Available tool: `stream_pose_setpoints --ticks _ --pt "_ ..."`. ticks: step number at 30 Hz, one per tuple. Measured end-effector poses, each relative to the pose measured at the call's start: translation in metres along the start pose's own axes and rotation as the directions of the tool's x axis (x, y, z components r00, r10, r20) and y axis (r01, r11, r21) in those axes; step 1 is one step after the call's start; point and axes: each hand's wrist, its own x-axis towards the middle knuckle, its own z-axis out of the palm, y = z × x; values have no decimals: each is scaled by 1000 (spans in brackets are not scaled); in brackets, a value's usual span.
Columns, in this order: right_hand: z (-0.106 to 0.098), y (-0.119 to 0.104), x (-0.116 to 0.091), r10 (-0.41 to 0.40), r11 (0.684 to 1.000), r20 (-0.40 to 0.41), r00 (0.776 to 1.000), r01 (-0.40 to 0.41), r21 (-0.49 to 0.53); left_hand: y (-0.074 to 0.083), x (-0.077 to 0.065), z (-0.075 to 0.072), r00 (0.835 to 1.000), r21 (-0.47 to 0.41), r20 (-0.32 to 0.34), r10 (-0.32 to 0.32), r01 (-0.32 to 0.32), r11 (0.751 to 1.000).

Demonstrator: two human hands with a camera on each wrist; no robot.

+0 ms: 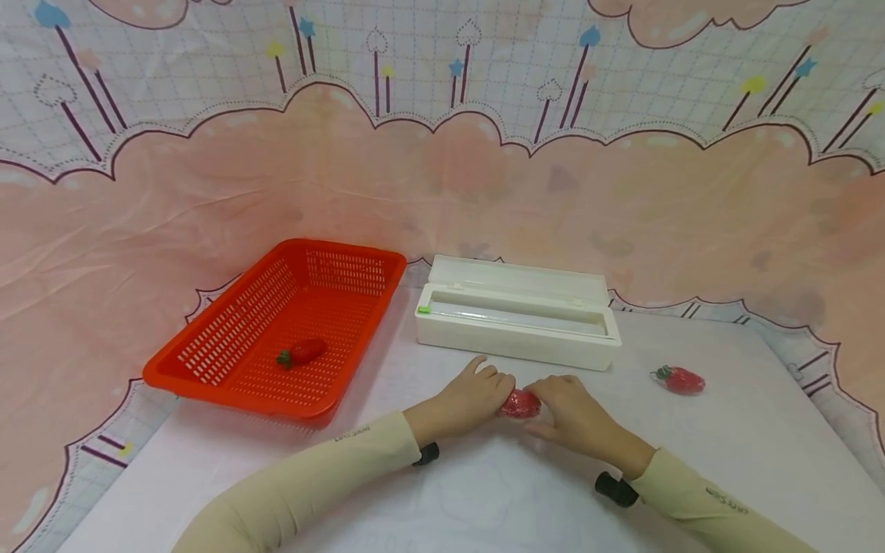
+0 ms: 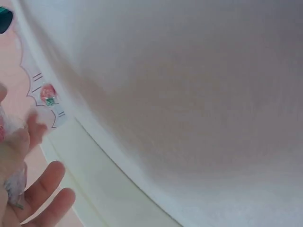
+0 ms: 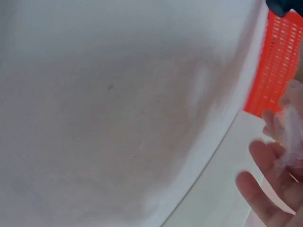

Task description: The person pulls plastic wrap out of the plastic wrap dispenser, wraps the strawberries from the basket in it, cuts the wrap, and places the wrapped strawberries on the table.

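Between both hands, low over the white table, is a red strawberry (image 1: 520,404) in clear plastic film. The left hand (image 1: 463,399) grips its left end with curled fingers. From the other side, the right hand (image 1: 577,415) holds it between thumb and fingers. Crumpled film (image 3: 291,135) shows among the fingers in the right wrist view, and film with a bit of green stem appears at the left wrist view's edge. Much of the fruit is covered by the hands.
An orange-red basket (image 1: 353,361) with one strawberry (image 1: 304,352) inside stands at left. Behind the hands is a white cling film box (image 1: 518,346), lid raised, roll inside. A film-wrapped strawberry (image 1: 681,380) lies at right. A patterned cloth (image 1: 442,184) hangs behind the table.
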Motion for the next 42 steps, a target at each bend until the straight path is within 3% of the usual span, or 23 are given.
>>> stream_pose_setpoints --ticks 4,11,16,21,28,31,35,38,42 --pt "1 0 1 -8 999 50 999 10 -43 2 0 2 999 72 -40 -2 5 997" --pt "4 5 -3 -81 963 14 997 81 -257 1 2 -4 998 33 60 -28 26 999" --pt "6 10 -5 -144 921 18 989 141 -364 2 4 -4 999 110 43 8 -13 994" --pt "4 13 -6 -152 907 43 988 156 -390 3 6 -3 999 215 -22 42 -36 976" --pt "-3 18 -9 -164 916 -14 986 147 -374 7 13 -4 998 217 -47 36 -25 976" --pt "-6 23 -11 -175 917 -62 983 140 -373 10 20 -5 999 189 -53 2 8 982" --pt "-10 32 -18 -147 926 -108 983 99 -365 16 33 -10 996 60 -78 -48 53 997" --pt "-16 41 -27 -98 942 -108 989 57 -331 23 46 -14 993 -21 -104 -52 50 999" --pt "-27 56 -40 18 971 -68 997 -34 -238 35 67 -14 990 -45 -130 -49 43 998"
